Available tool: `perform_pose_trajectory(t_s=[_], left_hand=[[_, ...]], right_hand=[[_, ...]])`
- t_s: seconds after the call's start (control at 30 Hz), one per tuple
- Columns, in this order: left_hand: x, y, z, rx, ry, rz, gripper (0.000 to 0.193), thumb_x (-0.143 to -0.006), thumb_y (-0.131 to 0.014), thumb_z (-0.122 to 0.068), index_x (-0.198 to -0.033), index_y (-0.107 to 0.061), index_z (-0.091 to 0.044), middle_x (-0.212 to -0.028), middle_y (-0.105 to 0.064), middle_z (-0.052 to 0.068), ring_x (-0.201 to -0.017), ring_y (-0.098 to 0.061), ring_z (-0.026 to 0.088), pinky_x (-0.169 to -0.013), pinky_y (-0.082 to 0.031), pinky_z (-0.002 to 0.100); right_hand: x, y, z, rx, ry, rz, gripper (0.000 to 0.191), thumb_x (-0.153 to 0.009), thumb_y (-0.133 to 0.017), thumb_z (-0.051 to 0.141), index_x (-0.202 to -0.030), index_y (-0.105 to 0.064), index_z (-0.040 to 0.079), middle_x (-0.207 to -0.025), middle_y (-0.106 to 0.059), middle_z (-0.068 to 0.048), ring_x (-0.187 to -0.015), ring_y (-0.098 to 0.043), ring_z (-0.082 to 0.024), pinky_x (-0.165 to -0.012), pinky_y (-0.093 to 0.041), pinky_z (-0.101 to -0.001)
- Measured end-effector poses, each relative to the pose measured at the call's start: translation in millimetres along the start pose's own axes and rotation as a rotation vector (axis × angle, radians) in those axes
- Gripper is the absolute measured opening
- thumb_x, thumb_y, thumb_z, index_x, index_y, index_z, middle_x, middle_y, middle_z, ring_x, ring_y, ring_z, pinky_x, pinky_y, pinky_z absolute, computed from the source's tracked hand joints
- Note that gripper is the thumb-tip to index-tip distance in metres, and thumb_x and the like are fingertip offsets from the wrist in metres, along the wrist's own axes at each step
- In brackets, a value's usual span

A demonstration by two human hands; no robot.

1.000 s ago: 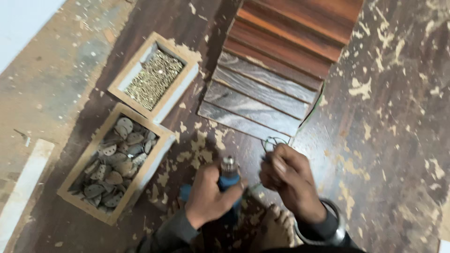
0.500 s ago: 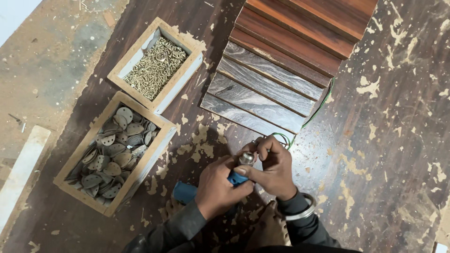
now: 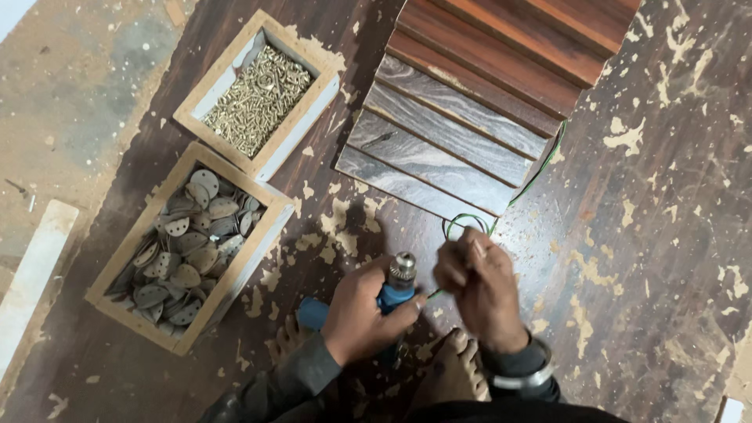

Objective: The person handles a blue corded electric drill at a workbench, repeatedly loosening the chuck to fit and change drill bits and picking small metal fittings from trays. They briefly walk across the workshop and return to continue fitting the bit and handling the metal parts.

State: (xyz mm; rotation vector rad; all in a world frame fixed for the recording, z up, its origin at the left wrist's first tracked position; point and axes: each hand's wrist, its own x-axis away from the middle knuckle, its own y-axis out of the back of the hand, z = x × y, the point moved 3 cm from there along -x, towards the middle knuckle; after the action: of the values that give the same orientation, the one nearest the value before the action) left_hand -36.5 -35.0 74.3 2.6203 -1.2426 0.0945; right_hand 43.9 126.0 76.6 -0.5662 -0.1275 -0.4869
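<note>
Left hand (image 3: 362, 313): fingers wrapped tight round the blue drill (image 3: 389, 296), body gripped just below the chuck.
Drill axis: lying on the dark wooden floor (image 3: 650, 235), chuck aimed away toward the stacked wood strips (image 3: 462, 117).
Right hand (image 3: 479, 283): fingers curled shut, pinching the green wire (image 3: 470, 223).
Wire from drill: just right of the chuck, loop beyond the knuckles; right hand nearer.

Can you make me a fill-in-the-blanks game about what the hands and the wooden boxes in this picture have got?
1. The left hand grips a blue power ____ with a metal chuck.
2. The right hand pinches a thin ____ wire.
3. The upper wooden box is full of small brass ____.
4. The lower wooden box holds flat grey ____ plates with holes.

Missing words: drill; green; screws; metal
</note>
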Motion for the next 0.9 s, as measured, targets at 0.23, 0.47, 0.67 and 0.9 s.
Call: perform_pose_trajectory(t_s=[0.23,0.47,0.67,0.9], left_hand=[[2.9,7.6,9.7,0.204,-0.061,0.123,0.032,-0.096,-0.067,-0.033,-0.105,-0.071,-0.002,-0.084,-0.069,0.009,-0.073,-0.066,0.021,-0.068,-0.053,0.037],[13.6,2.3,10.2,0.113,-0.286,-0.195,0.046,-0.109,-0.051,-0.038,-0.104,-0.056,0.008,-0.088,-0.058,0.020,-0.075,-0.057,0.031,-0.070,-0.049,0.044],[6.0,5.9,15.4,0.080,-0.020,-0.008,0.048,-0.108,-0.042,-0.039,-0.086,-0.062,-0.001,-0.071,-0.054,0.017,-0.065,-0.052,0.037,-0.063,-0.041,0.047],[6.4,4.0,2.5,0.028,-0.041,0.019,0.058,-0.111,-0.035,-0.047,-0.087,-0.059,0.001,-0.075,-0.054,0.017,-0.067,-0.055,0.037,-0.064,-0.042,0.047]], right_hand=[[13.4,-5.5,-11.4,-0.104,-0.303,-0.045,0.048,-0.111,-0.044,0.046,-0.076,-0.034,0.016,-0.065,-0.026,0.008,-0.052,-0.021,-0.006,-0.046,-0.019,-0.0284],[12.8,-11.5,-12.1,-0.027,-0.355,-0.098,0.043,-0.106,-0.046,0.043,-0.074,-0.038,0.015,-0.062,-0.030,0.003,-0.049,-0.024,-0.009,-0.044,-0.018,-0.0278],[13.8,-11.8,-15.9,0.008,-0.273,-0.062,0.043,-0.108,-0.046,0.042,-0.076,-0.039,0.014,-0.066,-0.032,0.003,-0.054,-0.028,-0.008,-0.047,-0.020,-0.0269],[18.1,-9.8,-25.3,0.032,-0.176,-0.086,0.044,-0.108,-0.045,0.041,-0.075,-0.039,0.013,-0.069,-0.030,0.004,-0.056,-0.029,-0.008,-0.048,-0.021,-0.0267]])
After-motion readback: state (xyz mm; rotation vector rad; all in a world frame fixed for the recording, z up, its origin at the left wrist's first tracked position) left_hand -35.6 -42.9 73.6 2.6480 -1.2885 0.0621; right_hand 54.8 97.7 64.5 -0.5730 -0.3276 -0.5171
